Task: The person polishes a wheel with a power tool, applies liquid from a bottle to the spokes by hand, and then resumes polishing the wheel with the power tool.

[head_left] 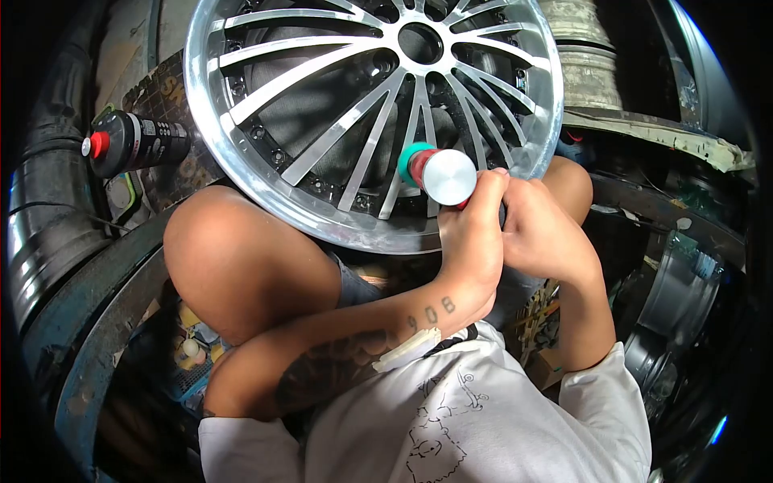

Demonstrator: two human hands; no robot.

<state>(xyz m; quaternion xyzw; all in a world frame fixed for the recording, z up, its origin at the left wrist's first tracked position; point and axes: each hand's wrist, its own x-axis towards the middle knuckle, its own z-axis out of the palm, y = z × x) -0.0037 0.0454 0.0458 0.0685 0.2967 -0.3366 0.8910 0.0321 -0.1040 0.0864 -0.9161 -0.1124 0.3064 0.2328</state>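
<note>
A large alloy wheel (290, 64), with bright silver spokes and dark gaps between them, lies face up in front of my knees. Over its lower spokes is a small polisher (449, 177) with a round silver top, a red body and a green pad at its far side. My left hand (473, 233) is wrapped round the polisher just behind its head. Close beside it, my right hand (541, 225) is closed round the rear part of the same tool, which the fingers mostly hide.
On the left is a black bottle (137, 145) with a red cap, beside a worn printed board (165, 84). Silver rims (588, 68) are stacked at the upper right, and another wheel (676, 282) lies lower right. A blue basket (193, 382) with small items sits below my left knee.
</note>
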